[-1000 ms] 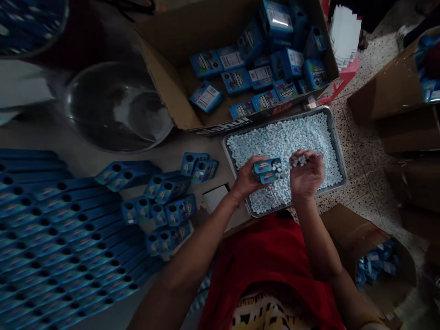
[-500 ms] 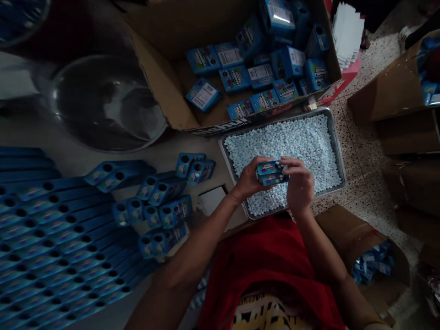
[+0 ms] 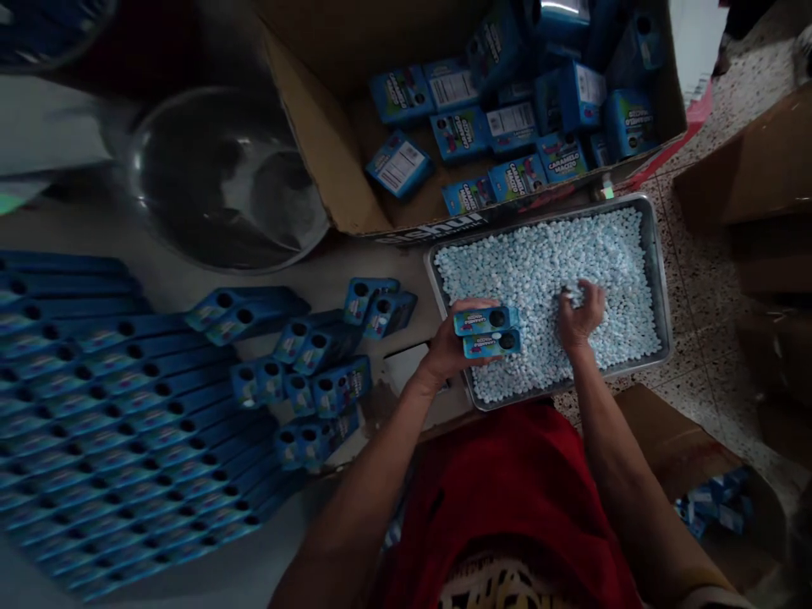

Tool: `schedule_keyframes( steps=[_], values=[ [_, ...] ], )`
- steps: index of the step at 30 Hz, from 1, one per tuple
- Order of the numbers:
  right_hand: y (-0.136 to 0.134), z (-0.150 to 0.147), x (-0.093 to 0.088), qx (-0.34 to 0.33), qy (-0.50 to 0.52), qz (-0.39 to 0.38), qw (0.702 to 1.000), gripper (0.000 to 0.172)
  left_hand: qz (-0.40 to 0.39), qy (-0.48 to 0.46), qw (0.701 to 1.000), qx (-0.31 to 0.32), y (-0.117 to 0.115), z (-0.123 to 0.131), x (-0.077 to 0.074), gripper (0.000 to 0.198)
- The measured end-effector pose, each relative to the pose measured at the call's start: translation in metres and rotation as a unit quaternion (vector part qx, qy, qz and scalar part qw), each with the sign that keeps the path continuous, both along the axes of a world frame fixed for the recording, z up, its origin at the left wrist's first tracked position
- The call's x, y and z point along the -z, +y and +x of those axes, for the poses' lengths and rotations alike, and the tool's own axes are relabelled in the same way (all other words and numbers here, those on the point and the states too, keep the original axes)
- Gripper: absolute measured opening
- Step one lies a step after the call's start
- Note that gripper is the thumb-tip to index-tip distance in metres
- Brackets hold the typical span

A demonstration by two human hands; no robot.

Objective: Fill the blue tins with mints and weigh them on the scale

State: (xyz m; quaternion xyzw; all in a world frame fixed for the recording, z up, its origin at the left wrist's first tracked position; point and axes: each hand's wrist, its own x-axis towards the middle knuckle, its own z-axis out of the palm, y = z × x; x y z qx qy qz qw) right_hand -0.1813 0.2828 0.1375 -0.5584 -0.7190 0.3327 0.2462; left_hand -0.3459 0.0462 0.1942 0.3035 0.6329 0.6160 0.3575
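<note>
My left hand (image 3: 447,342) is wrapped around two small blue candy boxes (image 3: 485,332), held side by side above the left part of a metal tray (image 3: 661,313). Each box has a dark round hole toward its right end, and a white candy shows at the lower box's hole. Pale blue and white candies (image 3: 507,271) fill the tray. Over at the right half of the tray, my right hand (image 3: 582,317) has its fingers curled down into the candies, with some between thumb and fingers.
Behind the tray stands a cardboard box (image 3: 355,190) of blue candy boxes. A large metal bowl (image 3: 190,203) sits at back left. Rows of blue boxes with holes (image 3: 127,406) fill the left, several (image 3: 314,347) standing nearer the tray. An open carton (image 3: 672,431) sits at lower right.
My right hand has left the candy boxes and moved right and down into the candies. My left hand still holds both boxes, their holes now uncovered. The view has shifted slightly.
</note>
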Motion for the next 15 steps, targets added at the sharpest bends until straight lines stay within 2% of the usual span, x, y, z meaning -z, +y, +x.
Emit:
schedule_keyframes(
  steps=[2, 3, 4, 6, 7, 8, 9, 10, 12, 15],
  values=[
    [-0.012, -0.017, -0.012, 0.008, 0.107, -0.100, 0.989, 0.030, -0.019, 0.014, 0.999, -0.025, -0.005, 0.003, -0.002, 0.073],
    [-0.017, -0.023, -0.020, 0.021, 0.168, -0.174, 0.970, 0.031, -0.032, 0.038, 0.998, -0.037, -0.008, 0.003, -0.004, 0.071],
    [-0.021, -0.027, -0.031, 0.035, 0.231, -0.260, 0.937, 0.032, -0.050, 0.072, 0.995, -0.046, -0.010, 0.003, -0.007, 0.069],
    [-0.032, -0.035, -0.056, 0.039, 0.344, -0.422, 0.838, 0.033, -0.101, 0.148, 0.982, -0.050, -0.013, 0.000, -0.015, 0.066],
    [-0.039, -0.038, -0.070, 0.026, 0.388, -0.476, 0.789, 0.033, -0.128, 0.181, 0.974, -0.044, -0.012, -0.001, -0.018, 0.066],
    [-0.047, -0.042, -0.084, 0.006, 0.424, -0.506, 0.751, 0.033, -0.152, 0.205, 0.966, -0.035, -0.011, -0.002, -0.022, 0.065],
    [-0.055, -0.046, -0.097, -0.015, 0.453, -0.511, 0.730, 0.033, -0.171, 0.219, 0.960, -0.027, -0.008, -0.002, -0.025, 0.065],
    [-0.062, -0.051, -0.108, -0.032, 0.475, -0.499, 0.725, 0.035, -0.185, 0.226, 0.956, -0.022, -0.005, -0.002, -0.028, 0.065],
    [-0.072, -0.060, -0.126, -0.036, 0.498, -0.451, 0.740, 0.040, -0.199, 0.233, 0.952, -0.019, 0.004, 0.000, -0.033, 0.065],
    [-0.070, -0.070, -0.137, 0.030, 0.505, -0.410, 0.759, 0.046, -0.207, 0.261, 0.943, 0.006, 0.016, 0.004, -0.038, 0.067]
  ],
)
